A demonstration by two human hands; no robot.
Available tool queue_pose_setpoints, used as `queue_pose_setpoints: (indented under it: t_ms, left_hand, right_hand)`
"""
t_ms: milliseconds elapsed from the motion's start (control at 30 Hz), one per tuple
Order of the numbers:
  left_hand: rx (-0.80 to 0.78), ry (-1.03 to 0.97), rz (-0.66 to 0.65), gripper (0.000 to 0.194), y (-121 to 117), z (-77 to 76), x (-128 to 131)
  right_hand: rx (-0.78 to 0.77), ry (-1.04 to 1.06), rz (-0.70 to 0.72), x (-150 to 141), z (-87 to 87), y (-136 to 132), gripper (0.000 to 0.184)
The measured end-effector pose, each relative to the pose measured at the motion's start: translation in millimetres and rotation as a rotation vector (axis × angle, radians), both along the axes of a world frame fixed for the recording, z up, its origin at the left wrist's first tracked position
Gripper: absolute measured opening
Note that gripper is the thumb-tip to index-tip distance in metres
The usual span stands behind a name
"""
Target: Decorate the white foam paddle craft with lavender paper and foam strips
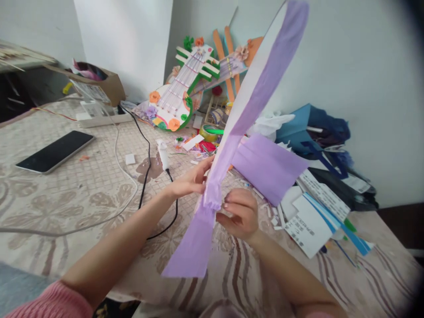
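Note:
A long white board (251,84) stands on edge in front of me, tilted up to the right. Purple crepe paper (268,92) runs along its narrow side and bunches in folds near the low end. Below the folds, a loose flap of that paper hangs toward me. My left hand (194,179) grips the board from the left, its fingertips partly hidden behind it. On the right, my right hand (241,212) is curled, with thumb and fingertips at the edge of the gathered paper.
A white glue gun (163,154) with a black cord stands left of the board, near a phone (56,152). Two decorated paper instruments, one a white guitar shape (182,88), lean at the back. A purple paper sheet (270,165), scraps and printed card (309,225) lie to the right.

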State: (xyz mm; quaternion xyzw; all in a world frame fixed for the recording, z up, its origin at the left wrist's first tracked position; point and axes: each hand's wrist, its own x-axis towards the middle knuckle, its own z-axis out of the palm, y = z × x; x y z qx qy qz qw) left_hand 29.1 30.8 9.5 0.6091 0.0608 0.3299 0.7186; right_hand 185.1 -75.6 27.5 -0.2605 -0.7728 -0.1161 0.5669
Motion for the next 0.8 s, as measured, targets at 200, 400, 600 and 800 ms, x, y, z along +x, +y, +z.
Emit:
queue_pose_setpoints:
  t_ms: [200, 400, 600, 800]
  left_hand:
    - [0.080, -0.030, 0.014, 0.096, 2.6, 7.2, -5.0]
    - [0.131, -0.001, 0.017, 0.099, 9.5, 0.3, -5.1]
    - [0.153, 0.022, -0.010, 0.099, 11.6, -4.2, -3.3]
    - [0.137, 0.017, 0.008, 0.098, 7.1, -2.3, -1.4]
  right_hand:
    - [0.017, -0.068, -0.007, -5.0, 18.4, -12.6, 0.013]
    - [-0.026, -0.215, 0.007, -1.4, 28.3, -20.2, 0.011]
    - [-0.077, -0.243, 0.024, 0.2, 26.7, -22.5, 0.014]
    - [-0.093, -0.198, 0.051, -2.0, 19.8, -21.7, 0.011]
